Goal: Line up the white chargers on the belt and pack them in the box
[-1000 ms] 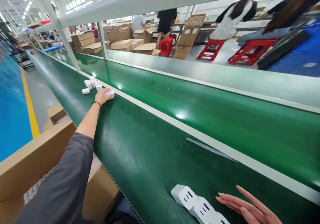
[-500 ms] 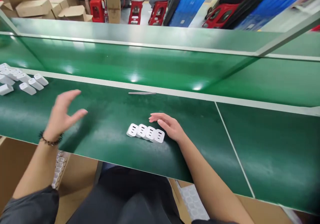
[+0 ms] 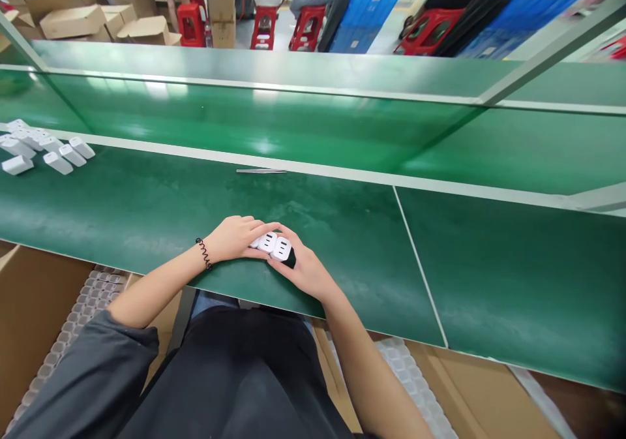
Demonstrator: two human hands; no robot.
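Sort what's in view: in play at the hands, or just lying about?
In play:
white chargers, between left hand and right hand
green bench beneath
charger pile at left, probably

Lying about, apparently:
thin strip
red stools
blue crates
cardboard boxes behind bench

Smooth white plastic adapters [image 3: 282, 248] top a softly glossy green counter [image 3: 352, 250], matt cardboard boxes [image 3: 39, 302] below its front edge.
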